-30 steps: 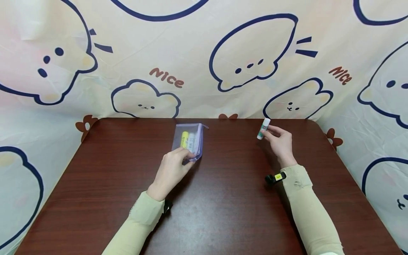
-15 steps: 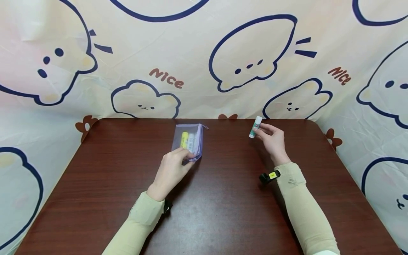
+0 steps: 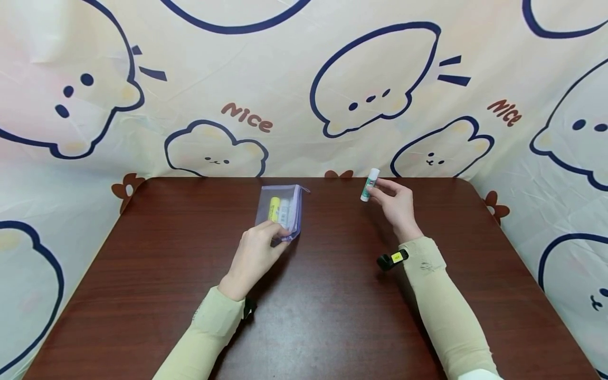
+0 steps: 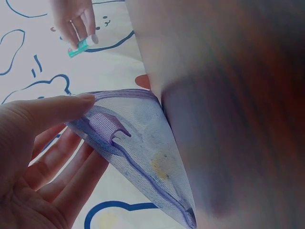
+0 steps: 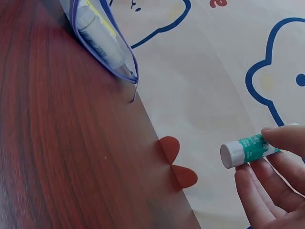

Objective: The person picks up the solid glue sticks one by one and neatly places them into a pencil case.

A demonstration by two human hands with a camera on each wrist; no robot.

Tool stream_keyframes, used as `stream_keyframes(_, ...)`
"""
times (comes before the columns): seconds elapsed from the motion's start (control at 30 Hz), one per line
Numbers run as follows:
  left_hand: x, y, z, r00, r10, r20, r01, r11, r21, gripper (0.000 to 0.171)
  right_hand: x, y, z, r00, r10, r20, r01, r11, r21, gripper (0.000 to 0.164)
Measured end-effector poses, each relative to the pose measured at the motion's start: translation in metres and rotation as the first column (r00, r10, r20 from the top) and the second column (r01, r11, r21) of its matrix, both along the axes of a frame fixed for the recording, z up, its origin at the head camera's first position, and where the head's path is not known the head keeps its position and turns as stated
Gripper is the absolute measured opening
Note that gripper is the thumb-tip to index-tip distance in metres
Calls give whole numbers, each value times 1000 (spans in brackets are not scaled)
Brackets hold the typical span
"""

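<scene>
A purple mesh zip pouch (image 3: 294, 221) lies near the back middle of the table, its mouth held apart on the right side. My left hand (image 3: 256, 250) pinches the pouch's near edge between thumb and fingers, as the left wrist view shows with the mesh pouch (image 4: 138, 129). Inside are a yellow glue stick (image 3: 274, 209) and a white one (image 3: 284, 212), side by side. My right hand (image 3: 399, 208) pinches a white-and-green glue stick (image 3: 369, 185) in the air, right of the pouch. Up close, that glue stick (image 5: 252, 149) sits between thumb and fingertips.
The brown wooden table (image 3: 313, 316) has its back edge against a printed cloth backdrop (image 3: 294, 79), which also rises along both sides. A short zip pull (image 3: 305, 189) sticks out from the pouch's far right corner.
My right hand has moved left with the glue stick, closer to the pouch and slightly toward the back. The left hand and the pouch have stayed in place.
</scene>
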State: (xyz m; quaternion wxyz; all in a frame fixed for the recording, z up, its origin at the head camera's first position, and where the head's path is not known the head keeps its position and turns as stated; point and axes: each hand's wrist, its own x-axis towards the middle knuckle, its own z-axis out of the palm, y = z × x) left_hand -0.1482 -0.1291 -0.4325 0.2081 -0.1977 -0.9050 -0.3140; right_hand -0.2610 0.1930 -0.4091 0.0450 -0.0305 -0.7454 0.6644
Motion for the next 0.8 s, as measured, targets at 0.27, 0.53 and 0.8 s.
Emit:
stream_keyframes(0.27, 1, 1, 0, 1000, 2, 3, -2, 1000, 4, 17, -3, -10, 0, 999, 22, -24, -22, 1000, 2, 43)
stream_keyframes(0.53, 1, 1, 0, 1000, 3, -11, -3, 1000, 5, 17, -5, -22, 3, 999, 40, -19, -41, 999, -6, 42)
stream_keyframes(0.8, 0, 1, 0, 999, -2, -36, 2, 1000, -7, 18, -2, -34, 8, 998, 63, -22, -63, 998, 4, 42)
